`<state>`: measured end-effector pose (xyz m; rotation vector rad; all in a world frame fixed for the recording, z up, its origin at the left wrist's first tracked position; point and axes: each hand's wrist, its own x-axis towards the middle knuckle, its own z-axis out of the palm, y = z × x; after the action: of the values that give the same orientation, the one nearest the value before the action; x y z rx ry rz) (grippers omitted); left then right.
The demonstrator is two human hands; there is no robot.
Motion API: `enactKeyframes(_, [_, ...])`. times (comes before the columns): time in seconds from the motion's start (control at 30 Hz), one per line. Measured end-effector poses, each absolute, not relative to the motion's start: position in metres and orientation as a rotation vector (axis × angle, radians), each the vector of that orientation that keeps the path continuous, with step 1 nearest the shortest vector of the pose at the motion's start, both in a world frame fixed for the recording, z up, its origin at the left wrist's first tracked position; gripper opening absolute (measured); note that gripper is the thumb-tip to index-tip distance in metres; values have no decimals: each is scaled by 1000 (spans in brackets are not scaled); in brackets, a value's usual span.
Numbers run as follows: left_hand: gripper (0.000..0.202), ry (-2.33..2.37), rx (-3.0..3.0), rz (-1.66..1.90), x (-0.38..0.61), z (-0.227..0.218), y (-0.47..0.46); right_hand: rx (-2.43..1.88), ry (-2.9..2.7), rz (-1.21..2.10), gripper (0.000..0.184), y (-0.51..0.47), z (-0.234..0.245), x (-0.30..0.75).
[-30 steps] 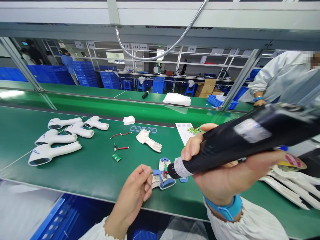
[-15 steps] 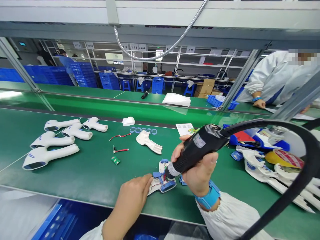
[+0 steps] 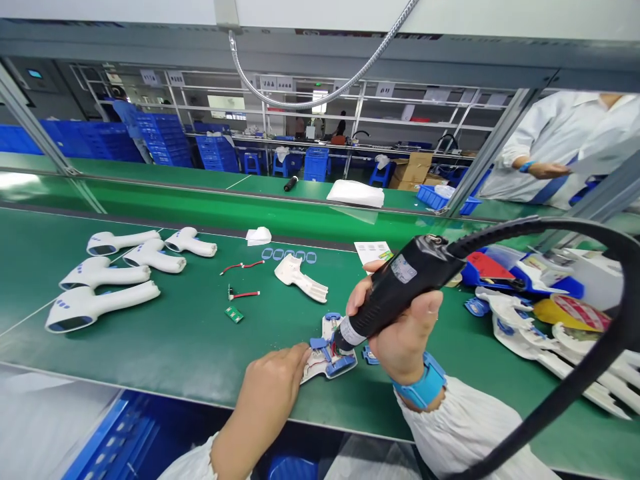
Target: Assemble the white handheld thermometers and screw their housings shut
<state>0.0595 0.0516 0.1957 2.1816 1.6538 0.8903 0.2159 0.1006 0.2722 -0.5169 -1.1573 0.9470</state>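
My right hand (image 3: 403,327) is wrapped round a black electric screwdriver (image 3: 400,287) with a thick black cable. Its tip points down into an opened white housing half (image 3: 315,370) that carries blue parts, a small board and red wires. My left hand (image 3: 280,373) grips this housing half by its handle end against the green bench. Just right of it lies a small blue part (image 3: 370,355), partly behind my wrist. Beyond it rests an empty white shell half (image 3: 301,278). To the left are a small green circuit board (image 3: 234,314) and red wire leads (image 3: 244,294).
Several assembled white handheld devices (image 3: 100,303) lie at the left. White shell parts (image 3: 540,353) and a blue bin (image 3: 520,273) are at the right. Several blue frames (image 3: 289,255) and a white sheet (image 3: 373,253) lie farther back. A co-worker (image 3: 565,147) stands across the bench.
The view has tilted slightly. Both my hands, the screwdriver and the housing half keep nearly the same places relative to each other. The co-worker's hand has risen, holding a sheet.
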Motion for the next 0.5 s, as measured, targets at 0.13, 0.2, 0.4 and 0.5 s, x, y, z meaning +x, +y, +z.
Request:
enactKeyframes(0.13, [22,1625,2103,927,60,195,51,-545,-1153,943,60,103,273,216])
enactKeyframes(0.2, [21,1613,2059,948,60,194,51,-547,-1147,960,61,103,273,217])
enactKeyframes(0.4, [24,1629,1991,917,60,198,50,-550,-1149,947,61,103,276,218])
enactKeyframes(0.5, [24,1613,1941,933,60,199,50,-558,-1162,935,61,105,276,217])
